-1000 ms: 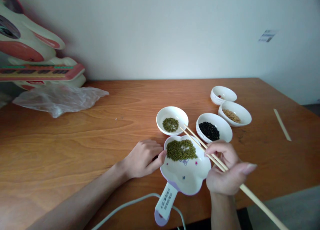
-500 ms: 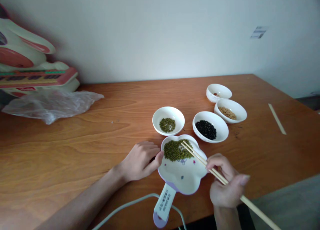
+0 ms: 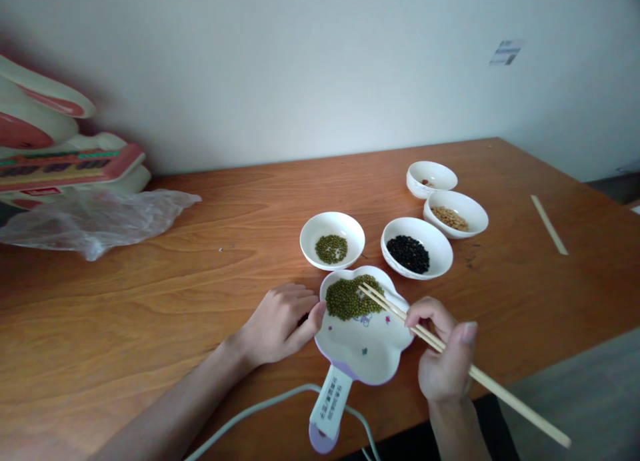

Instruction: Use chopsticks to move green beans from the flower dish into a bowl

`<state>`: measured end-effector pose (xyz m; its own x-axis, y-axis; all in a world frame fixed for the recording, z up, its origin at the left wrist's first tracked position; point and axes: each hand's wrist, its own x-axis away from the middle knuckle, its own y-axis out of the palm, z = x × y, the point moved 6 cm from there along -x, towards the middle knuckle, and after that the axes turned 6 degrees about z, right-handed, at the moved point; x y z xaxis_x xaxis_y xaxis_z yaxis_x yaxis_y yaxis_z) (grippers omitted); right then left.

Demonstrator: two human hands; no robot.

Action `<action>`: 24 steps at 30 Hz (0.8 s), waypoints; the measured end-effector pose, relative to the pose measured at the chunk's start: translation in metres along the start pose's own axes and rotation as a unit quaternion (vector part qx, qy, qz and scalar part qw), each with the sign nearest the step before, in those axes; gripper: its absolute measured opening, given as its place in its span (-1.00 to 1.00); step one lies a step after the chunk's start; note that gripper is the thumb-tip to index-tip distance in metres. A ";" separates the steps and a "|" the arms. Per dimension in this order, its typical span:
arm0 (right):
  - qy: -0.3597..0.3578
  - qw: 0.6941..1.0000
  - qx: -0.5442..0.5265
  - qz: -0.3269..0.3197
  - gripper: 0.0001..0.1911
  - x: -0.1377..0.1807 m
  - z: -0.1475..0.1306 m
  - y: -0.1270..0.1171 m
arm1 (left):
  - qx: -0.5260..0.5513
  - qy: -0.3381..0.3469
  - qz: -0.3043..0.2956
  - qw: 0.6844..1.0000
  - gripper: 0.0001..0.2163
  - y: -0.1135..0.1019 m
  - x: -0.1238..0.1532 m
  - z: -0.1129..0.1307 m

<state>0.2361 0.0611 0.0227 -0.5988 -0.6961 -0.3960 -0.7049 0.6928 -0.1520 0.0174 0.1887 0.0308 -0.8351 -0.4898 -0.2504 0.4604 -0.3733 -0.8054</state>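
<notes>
A white flower-shaped dish with a purple rim and a labelled handle [image 3: 367,357] lies before me, mung beans [image 3: 350,299] heaped in its far part. At its left rim, my left hand [image 3: 287,321] grips the edge, thumb against the rim and fingers curled partly out of sight. A pair of wooden chopsticks [image 3: 425,334] is held in my right hand [image 3: 443,357], over the dish's right side. Their tips are slightly apart at the mung beans; I cannot make out a bean between them. Just beyond the dish stands a white bowl [image 3: 309,242] with some mung beans.
To the right are white bowls of black beans [image 3: 443,255] and tan beans [image 3: 477,219], and another bowl [image 3: 443,174] with a few reddish bits. A pale stick [image 3: 549,224] lies far right. A plastic bag [image 3: 100,224] and toy keyboard [image 3: 75,171] sit left. A cable [image 3: 255,407] runs under the dish's handle.
The view has shifted slightly. My right hand has turned a little and its thumb has drawn in along the chopsticks, whose tips stay at the mung beans. My left hand keeps its place.
</notes>
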 end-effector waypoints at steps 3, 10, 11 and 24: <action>-0.004 1.000 0.000 -0.008 -0.19 0.001 -0.004 0.001 | -0.002 0.003 0.000 1.000 -0.59 0.000 -0.001 0.000; -0.008 1.000 0.012 -0.013 -0.20 0.003 -0.007 0.004 | -0.002 0.000 -0.004 1.000 -0.58 0.002 0.001 -0.001; -0.010 1.000 0.013 -0.015 -0.21 0.003 -0.007 0.004 | -0.003 -0.001 -0.005 1.000 -0.58 0.002 0.001 -0.001; -0.019 0.999 0.025 -0.019 -0.23 0.004 -0.010 0.004 | -0.006 0.003 0.001 1.000 -0.57 0.001 0.000 0.000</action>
<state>0.2271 0.0596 0.0294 -0.5571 -0.7147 -0.4229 -0.7060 0.6757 -0.2120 0.0179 0.1884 0.0299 -0.8365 -0.4850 -0.2552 0.4581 -0.3631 -0.8113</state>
